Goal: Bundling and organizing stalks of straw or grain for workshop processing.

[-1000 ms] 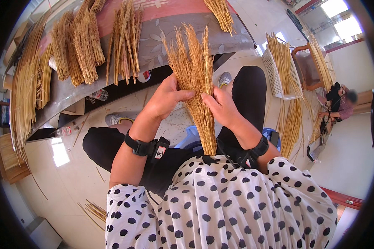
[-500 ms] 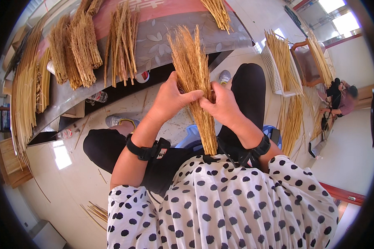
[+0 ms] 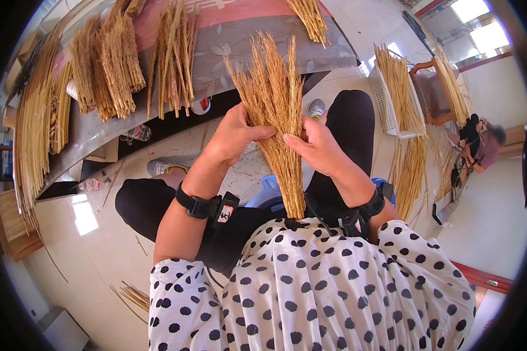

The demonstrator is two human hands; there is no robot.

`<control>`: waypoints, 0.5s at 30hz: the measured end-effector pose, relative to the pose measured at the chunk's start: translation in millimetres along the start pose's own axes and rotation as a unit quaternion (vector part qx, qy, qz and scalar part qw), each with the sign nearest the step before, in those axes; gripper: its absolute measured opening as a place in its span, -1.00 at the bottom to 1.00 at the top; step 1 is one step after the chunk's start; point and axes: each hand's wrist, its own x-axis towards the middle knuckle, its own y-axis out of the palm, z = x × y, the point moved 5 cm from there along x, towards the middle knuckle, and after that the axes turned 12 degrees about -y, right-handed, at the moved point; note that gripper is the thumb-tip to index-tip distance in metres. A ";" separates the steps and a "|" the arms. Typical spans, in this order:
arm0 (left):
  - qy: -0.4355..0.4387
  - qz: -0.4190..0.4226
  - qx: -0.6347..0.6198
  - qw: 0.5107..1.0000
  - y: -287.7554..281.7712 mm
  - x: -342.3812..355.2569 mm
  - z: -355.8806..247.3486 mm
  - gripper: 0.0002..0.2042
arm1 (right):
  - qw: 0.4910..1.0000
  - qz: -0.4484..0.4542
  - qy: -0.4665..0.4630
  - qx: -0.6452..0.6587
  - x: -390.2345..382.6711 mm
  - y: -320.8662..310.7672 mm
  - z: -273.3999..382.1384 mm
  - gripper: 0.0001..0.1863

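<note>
Between my hands I hold a bundle of dry golden broom straw [image 3: 277, 108], its bushy tips fanned toward the table and its narrow stalk end down against my lap. My left hand [image 3: 238, 136] wraps the bundle's left side, thumb laid across the front. From the right, my right hand [image 3: 316, 145] grips it at about the same height, with its thumb pressed on the front stalks. The fingers behind the straw are hidden. Both wrists wear black straps.
Several straw bundles [image 3: 118, 67] lie on the covered table [image 3: 216, 64] ahead. Long stalks [image 3: 32, 128] hang over its left edge. At right stand a white basket [image 3: 386, 111] of stalks and a wooden chair [image 3: 430, 96]; another person [image 3: 480, 143] sits beyond. Loose stalks [image 3: 136, 297] lie on the floor.
The straw tips have spread wider, leaning out to the left and right. My thumbs have moved apart on the bundle, and my right hand sits slightly farther right.
</note>
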 end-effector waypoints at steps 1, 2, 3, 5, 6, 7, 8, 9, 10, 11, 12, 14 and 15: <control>-0.001 0.002 -0.004 1.000 -0.2 0.4 0.8 -0.54 | 1.000 0.003 0.005 0.020 0.0 0.5 -1.2 -0.62; -0.001 0.003 -0.004 1.000 0.4 0.7 1.1 -0.54 | 0.999 0.005 0.009 0.041 0.1 0.9 -2.8 -0.61; 0.004 0.000 -0.007 1.000 0.9 0.6 0.4 -0.53 | 0.999 0.005 0.009 0.040 0.5 0.4 -5.7 -0.61; 0.009 -0.002 -0.009 1.000 2.2 -0.4 -1.1 -0.52 | 0.999 0.010 0.027 0.027 0.7 -0.3 -14.2 -0.58; 0.002 -0.007 -0.007 1.000 2.5 -1.2 -1.4 -0.52 | 0.999 0.010 0.027 0.027 0.6 1.5 -14.0 -0.58; -0.006 -0.011 -0.005 1.000 2.5 -1.5 -1.3 -0.52 | 0.999 -0.004 0.028 0.043 0.3 3.9 -13.6 -0.56; -0.006 -0.011 -0.005 1.000 2.5 -1.2 -0.9 -0.52 | 0.998 -0.018 0.030 0.059 0.1 4.8 -13.5 -0.54; -0.003 -0.012 -0.007 1.000 2.2 -0.9 -0.4 -0.52 | 0.998 -0.018 0.030 0.059 0.1 4.7 -13.8 -0.54; 0.001 -0.013 -0.008 1.000 2.0 -0.8 -0.1 -0.51 | 0.997 -0.001 0.055 0.054 -0.4 6.0 -16.7 -0.54; 0.001 -0.013 -0.008 1.000 2.1 -0.4 0.0 -0.51 | 0.995 0.016 0.080 0.050 -1.1 7.3 -19.4 -0.54; 0.007 -0.014 -0.003 1.000 2.1 -0.4 -0.7 -0.50 | 0.995 0.017 0.081 0.050 -0.9 7.2 -19.6 -0.54; 0.012 -0.016 0.002 1.000 3.0 -1.0 -2.4 -0.49 | 0.995 0.030 0.091 0.042 -1.1 7.8 -20.8 -0.58; 0.019 -0.013 0.007 1.000 4.4 -2.1 -4.9 -0.48 | 0.994 0.030 0.092 0.042 -1.2 7.4 -19.9 -0.58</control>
